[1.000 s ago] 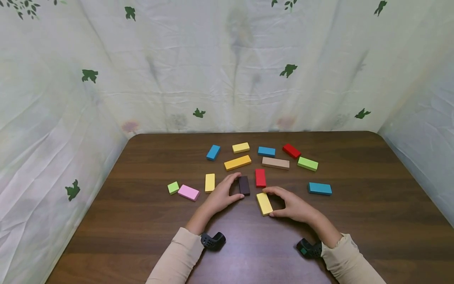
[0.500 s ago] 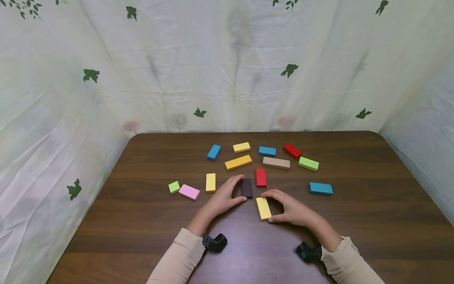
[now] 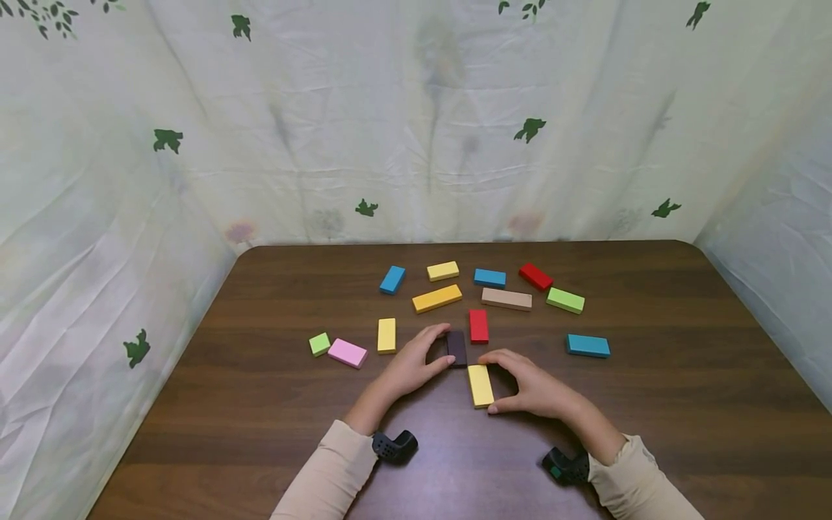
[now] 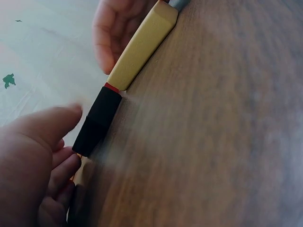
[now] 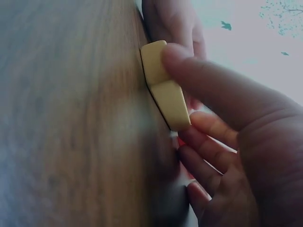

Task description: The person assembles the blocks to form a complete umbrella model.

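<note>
In the head view the left hand holds a dark block between thumb and fingers at its ends. The right hand grips a yellow block the same way, thumb at the near end and fingertips at the far end. Both blocks lie flat on the table, the yellow one's far end close by the dark one's near right corner; whether they touch I cannot tell. The left wrist view shows the dark block and the yellow block beyond it. The right thumb lies against the yellow block in the right wrist view.
Behind the hands lie a red block, an orange block, a tan block and several others. A yellow block, a pink block and a green block are at left, a blue block at right.
The left hand has shifted the dark block right and toward the near edge. The right hand has drawn the yellow block nearer and turned it straighter. The two blocks are closer together.
</note>
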The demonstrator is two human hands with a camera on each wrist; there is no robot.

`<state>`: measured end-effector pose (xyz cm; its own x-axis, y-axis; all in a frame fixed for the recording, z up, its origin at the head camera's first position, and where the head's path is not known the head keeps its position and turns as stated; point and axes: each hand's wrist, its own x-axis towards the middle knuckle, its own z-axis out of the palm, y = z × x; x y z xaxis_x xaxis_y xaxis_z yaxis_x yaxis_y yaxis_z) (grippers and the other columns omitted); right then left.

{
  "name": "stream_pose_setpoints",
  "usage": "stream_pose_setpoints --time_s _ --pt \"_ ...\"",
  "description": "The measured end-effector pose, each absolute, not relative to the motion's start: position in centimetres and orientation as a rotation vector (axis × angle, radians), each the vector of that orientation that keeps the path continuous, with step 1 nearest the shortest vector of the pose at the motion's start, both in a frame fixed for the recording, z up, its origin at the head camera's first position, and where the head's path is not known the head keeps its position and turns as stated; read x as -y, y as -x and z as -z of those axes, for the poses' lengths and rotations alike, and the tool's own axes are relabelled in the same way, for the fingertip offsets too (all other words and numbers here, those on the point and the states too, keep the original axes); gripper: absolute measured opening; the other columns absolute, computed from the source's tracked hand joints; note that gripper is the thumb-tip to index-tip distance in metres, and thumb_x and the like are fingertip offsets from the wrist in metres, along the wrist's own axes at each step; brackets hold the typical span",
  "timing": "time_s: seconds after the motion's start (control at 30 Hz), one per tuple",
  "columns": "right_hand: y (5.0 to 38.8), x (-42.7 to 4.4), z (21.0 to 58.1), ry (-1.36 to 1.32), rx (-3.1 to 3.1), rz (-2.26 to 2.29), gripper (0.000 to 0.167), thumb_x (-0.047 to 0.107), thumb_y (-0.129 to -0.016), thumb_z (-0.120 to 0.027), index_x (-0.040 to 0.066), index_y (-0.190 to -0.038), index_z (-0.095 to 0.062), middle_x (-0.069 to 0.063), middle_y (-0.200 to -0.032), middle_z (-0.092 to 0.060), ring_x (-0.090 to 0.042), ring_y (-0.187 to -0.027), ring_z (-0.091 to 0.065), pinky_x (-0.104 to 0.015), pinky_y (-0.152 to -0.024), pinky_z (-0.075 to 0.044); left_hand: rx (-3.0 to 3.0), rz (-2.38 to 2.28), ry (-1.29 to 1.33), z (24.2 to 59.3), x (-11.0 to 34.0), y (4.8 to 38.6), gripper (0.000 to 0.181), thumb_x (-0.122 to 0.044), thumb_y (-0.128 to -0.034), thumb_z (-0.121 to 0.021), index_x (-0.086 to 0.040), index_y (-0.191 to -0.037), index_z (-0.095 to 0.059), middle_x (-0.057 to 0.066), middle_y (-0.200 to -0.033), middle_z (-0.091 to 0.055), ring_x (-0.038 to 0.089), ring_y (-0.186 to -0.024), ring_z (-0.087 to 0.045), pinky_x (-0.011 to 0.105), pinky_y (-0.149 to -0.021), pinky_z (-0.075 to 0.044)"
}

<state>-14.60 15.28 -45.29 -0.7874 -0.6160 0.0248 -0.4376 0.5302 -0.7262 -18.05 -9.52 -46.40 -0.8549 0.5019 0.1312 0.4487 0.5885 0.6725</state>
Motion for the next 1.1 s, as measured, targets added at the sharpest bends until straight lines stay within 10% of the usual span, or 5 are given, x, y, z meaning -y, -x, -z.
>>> stream_pose_setpoints --time_s 1.1 --pt "13.97 -14.48 45.04 0.965 -2.617 1.031 0.063 0.047 -0.07 -0.072 0.015 -0.119 -0.052 0.007 -0.116 -0.051 -0.019 -0.115 -0.04 -0.048 -0.099 -0.022 -2.797 -1.028 -0.944 46.72 8.95 17.81 0.05 -0.033 -0.0879 -0.057 -0.008 -0.129 -0.047 0.007 -0.126 -0.047 0.019 -0.118 -0.04 0.037 -0.097 -0.032"
